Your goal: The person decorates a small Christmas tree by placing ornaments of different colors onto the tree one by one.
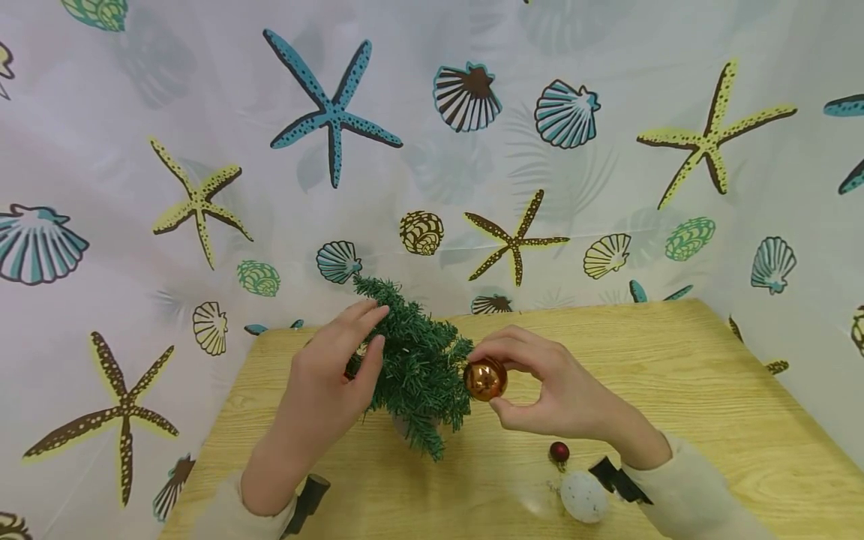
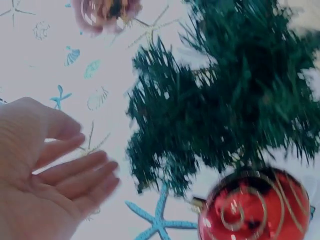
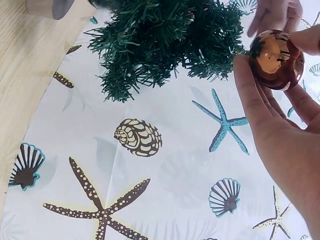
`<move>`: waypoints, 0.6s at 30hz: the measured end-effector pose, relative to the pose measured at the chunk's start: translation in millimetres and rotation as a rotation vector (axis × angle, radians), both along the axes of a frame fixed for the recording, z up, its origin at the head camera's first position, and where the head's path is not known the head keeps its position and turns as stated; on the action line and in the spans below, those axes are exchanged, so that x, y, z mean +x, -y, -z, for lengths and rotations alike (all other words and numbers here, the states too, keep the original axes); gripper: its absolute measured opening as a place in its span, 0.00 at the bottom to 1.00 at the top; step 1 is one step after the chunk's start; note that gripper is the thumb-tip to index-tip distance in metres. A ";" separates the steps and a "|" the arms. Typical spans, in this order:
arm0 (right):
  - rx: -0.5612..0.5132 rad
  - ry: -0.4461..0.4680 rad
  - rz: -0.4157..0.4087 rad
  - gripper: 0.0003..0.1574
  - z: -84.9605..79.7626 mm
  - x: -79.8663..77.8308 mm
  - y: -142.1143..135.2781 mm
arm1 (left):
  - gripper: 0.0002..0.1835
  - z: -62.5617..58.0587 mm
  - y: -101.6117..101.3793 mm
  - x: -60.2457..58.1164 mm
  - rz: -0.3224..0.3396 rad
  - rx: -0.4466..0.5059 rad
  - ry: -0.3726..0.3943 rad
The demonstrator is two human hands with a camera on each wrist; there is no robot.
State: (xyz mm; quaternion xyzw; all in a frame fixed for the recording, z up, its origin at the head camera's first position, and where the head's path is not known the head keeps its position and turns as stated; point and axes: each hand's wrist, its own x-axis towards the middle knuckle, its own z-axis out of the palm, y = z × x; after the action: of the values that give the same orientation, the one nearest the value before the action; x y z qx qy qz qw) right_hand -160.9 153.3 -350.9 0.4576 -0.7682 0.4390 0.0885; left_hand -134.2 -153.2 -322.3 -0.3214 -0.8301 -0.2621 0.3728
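A small green artificial Christmas tree (image 1: pixel 418 360) stands between both hands. My right hand (image 1: pixel 550 382) holds a shiny copper-coloured Christmas ball (image 1: pixel 485 379) between thumb and fingertips, right at the tree's right-hand branches. In the right wrist view the same copper ball (image 3: pixel 276 60) sits within the fingers. On the tree's other side, my left hand (image 1: pixel 331 367) has its fingers loosely bent and holds nothing. The left wrist view shows that hand (image 2: pixel 60 170) apart from the branches. A red ball with gold swirls (image 2: pixel 255 207) hangs at the tree there, mostly hidden in the head view.
On the wooden table (image 1: pixel 607 345), a small dark red ball (image 1: pixel 559 451) and a white speckled ball (image 1: pixel 583 496) lie near my right wrist. A grey pot (image 3: pixel 50 7) is under the tree. A curtain (image 1: pixel 432 172) with starfish and shells surrounds the table.
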 end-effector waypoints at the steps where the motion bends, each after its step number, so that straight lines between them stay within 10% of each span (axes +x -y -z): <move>1: -0.003 -0.004 -0.002 0.34 -0.6 0.3 0.8 | 0.21 0.3 -3.2 0.4 0.029 0.007 -0.039; 7: -0.021 -0.038 -0.035 0.36 -3.2 2.5 4.4 | 0.13 2.2 -21.1 4.1 0.179 0.047 -0.048; 18: -0.038 -0.064 -0.043 0.37 -9.1 7.3 8.5 | 0.04 10.4 -35.1 10.7 0.140 0.022 0.143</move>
State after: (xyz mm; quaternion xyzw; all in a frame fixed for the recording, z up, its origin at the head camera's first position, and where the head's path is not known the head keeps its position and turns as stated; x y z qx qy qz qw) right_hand -153.6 144.7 -341.8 0.4862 -0.7464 0.4404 0.1121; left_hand -123.5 -118.2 -332.7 -0.3550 -0.8271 -0.3188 0.2971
